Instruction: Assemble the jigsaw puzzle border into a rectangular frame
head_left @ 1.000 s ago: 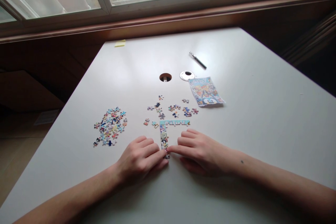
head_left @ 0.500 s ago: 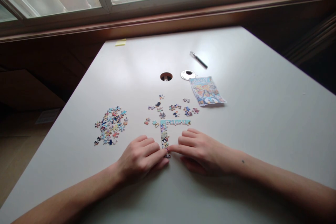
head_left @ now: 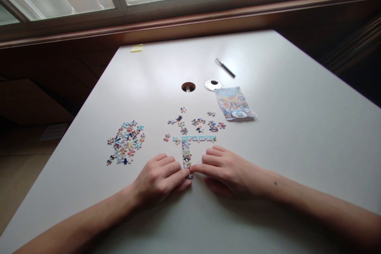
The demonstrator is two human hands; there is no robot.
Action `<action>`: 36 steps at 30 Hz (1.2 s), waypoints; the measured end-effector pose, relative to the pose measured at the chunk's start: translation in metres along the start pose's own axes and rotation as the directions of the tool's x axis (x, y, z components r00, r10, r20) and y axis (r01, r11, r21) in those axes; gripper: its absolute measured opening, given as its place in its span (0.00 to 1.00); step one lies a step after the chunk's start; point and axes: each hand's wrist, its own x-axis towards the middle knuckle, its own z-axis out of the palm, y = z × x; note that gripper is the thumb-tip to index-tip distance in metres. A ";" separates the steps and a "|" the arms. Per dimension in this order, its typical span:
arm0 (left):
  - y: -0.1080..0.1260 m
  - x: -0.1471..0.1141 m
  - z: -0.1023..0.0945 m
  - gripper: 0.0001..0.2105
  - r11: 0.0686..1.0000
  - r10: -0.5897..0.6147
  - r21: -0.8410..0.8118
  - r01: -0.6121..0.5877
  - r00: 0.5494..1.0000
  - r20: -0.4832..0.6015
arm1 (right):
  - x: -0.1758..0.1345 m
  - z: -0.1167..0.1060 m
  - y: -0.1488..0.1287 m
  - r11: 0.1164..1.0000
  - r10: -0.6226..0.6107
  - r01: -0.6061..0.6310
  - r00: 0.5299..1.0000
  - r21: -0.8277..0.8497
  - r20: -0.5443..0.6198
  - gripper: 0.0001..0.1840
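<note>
Two rows of joined jigsaw pieces form a corner: a light blue top row [head_left: 200,138] and a colourful side strip [head_left: 186,154] running down toward me. At the strip's lower end, my left hand [head_left: 160,176] has its fingers curled, with index finger and thumb closed around the lowest jigsaw piece [head_left: 190,176]. My right hand [head_left: 224,170] reaches in from the other side. Its index finger is stretched out and its tip touches the strip's edge, while the thumb stays apart below. Fingertips partly cover the lowest pieces.
Loose jigsaw pieces [head_left: 183,131] lie scattered beyond the top row. A larger heap of pieces [head_left: 126,143] is on the left. Farther back are a printed picture sheet [head_left: 235,103], a round metal cover [head_left: 213,84], a table hole [head_left: 188,87] and a pen [head_left: 225,68].
</note>
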 end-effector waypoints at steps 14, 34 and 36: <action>0.000 0.001 -0.002 0.04 1.000 0.010 -0.020 -0.010 1.000 0.016 | 0.001 0.001 0.000 1.000 -0.010 0.010 1.000 0.011 -0.012 0.21; 0.004 0.003 -0.004 0.03 0.999 -0.011 -0.036 0.012 0.999 0.038 | 0.000 0.001 0.000 1.000 0.001 -0.001 1.000 -0.005 -0.008 0.20; 0.004 0.002 -0.004 0.02 0.999 -0.015 -0.051 0.017 0.999 0.038 | 0.000 0.001 0.000 1.000 -0.004 0.004 1.000 -0.005 -0.015 0.19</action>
